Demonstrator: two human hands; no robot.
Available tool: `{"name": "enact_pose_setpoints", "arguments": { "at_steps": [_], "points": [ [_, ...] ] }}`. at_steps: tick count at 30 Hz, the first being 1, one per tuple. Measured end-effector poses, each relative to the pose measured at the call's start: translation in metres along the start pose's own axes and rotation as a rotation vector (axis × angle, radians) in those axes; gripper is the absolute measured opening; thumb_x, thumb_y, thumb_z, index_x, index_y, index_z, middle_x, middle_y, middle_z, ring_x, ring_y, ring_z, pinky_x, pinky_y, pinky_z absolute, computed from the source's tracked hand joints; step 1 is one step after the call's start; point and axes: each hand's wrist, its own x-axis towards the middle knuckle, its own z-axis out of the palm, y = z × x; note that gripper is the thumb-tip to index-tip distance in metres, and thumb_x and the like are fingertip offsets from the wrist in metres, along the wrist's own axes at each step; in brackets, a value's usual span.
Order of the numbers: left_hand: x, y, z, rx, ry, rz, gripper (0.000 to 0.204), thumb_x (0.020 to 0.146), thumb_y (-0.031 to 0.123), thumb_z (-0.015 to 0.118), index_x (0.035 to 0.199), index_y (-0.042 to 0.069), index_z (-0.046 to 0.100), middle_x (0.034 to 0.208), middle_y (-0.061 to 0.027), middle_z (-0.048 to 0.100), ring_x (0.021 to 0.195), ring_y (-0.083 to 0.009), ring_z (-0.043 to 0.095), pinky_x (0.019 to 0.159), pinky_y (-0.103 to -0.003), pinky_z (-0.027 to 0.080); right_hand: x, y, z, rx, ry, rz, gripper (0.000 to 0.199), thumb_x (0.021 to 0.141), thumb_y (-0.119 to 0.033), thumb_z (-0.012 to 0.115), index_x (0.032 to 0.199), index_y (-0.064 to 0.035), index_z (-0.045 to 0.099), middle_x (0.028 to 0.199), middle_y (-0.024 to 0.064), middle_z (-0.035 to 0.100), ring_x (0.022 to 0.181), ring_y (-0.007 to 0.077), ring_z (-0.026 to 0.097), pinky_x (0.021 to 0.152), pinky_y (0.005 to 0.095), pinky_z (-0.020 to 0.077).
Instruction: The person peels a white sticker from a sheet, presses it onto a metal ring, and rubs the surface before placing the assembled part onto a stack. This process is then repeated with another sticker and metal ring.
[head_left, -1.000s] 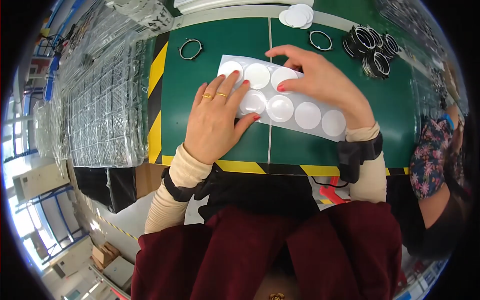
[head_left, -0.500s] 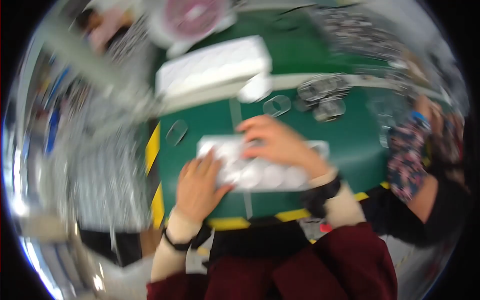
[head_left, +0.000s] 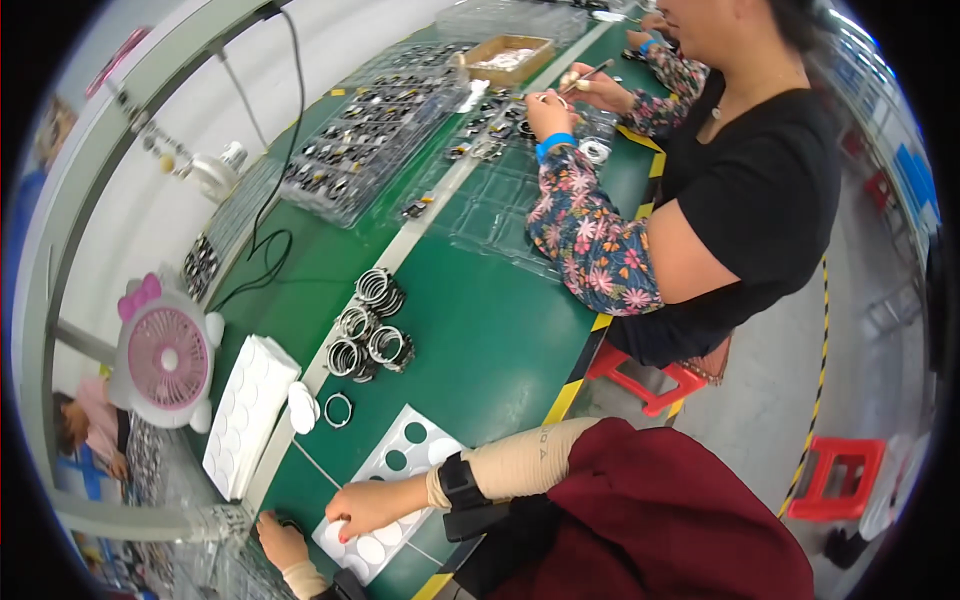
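Observation:
A white sheet of round discs (head_left: 372, 552) lies on the green bench close in front of me; green shows through several round gaps at its far end. My right hand (head_left: 372, 506) rests over the sheet's left part, its fingers bent down and pinched at the edge of a white disc (head_left: 338, 528). Left of the sheet, near the bench edge, my left hand (head_left: 284, 545) has its fingers curled at a thin dark ring (head_left: 291, 523), mostly hidden by the hand. Another thin ring (head_left: 339, 410) lies alone beyond the sheet.
Several stacked metal rings (head_left: 372, 335) stand farther along the bench. Loose white discs (head_left: 303, 408) lie beside a pile of white sheets (head_left: 250, 405). A pink fan (head_left: 168, 360) stands behind. A co-worker (head_left: 740, 190) sits to the right, by trays of parts (head_left: 375, 130).
The view has swung to the right, bringing the co-worker fully into sight. My left hand has left the sheet for the ring beside it; my right hand stays on the sheet.

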Motion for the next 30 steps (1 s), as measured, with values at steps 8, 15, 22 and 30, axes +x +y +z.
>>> {"name": "enact_pose_setpoints", "arguments": {
  "at_steps": [8,15,22,30],
  "points": [
    [0.046,0.068,-0.065,-1.615,-0.380,-0.666,0.031,0.083,0.012,0.050,0.112,0.000,0.051,0.104,-0.0111,0.057,0.095,-0.0246,0.055,0.076,-0.033,0.049,0.000,-0.003,0.001,-0.070,-0.049,0.025,0.028,0.067,-0.023,0.063,0.063,0.0009,0.050,0.058,0.0140,0.051,0.055,0.0301,0.050,0.050,0.0398,0.0349],
    [0.033,0.103,-0.058,-2.364,-0.375,-0.608,0.036,0.088,0.011,0.046,0.123,0.000,0.042,0.111,-0.0100,0.054,0.111,-0.0268,0.048,0.095,-0.035,0.044,0.001,-0.009,0.003,0.138,0.068,-0.011,0.027,0.061,-0.023,0.066,0.061,0.0010,0.053,0.059,0.0129,0.055,0.054,0.0267,0.054,0.048,0.0366,0.0383],
    [0.024,0.111,-0.054,-2.520,-0.309,-0.674,0.037,0.090,0.012,0.045,0.124,-0.001,0.039,0.116,-0.0099,0.051,0.114,-0.0284,0.045,0.099,-0.037,0.040,0.001,-0.010,0.001,0.047,-0.005,0.069,0.024,0.061,-0.020,0.067,0.067,0.0005,0.058,0.063,0.0121,0.059,0.058,0.0251,0.057,0.050,0.0357,0.0404],
    [0.025,0.109,-0.050,-2.689,-0.429,-0.659,0.039,0.092,0.028,0.044,0.119,-0.002,0.043,0.114,-0.0105,0.053,0.114,-0.0261,0.045,0.104,-0.037,0.034,0.001,-0.013,-0.006,-0.003,-0.084,0.100,0.020,0.067,-0.017,0.066,0.073,-0.0014,0.056,0.061,0.0086,0.057,0.057,0.0230,0.055,0.051,0.0335,0.0386]
  ]
}}
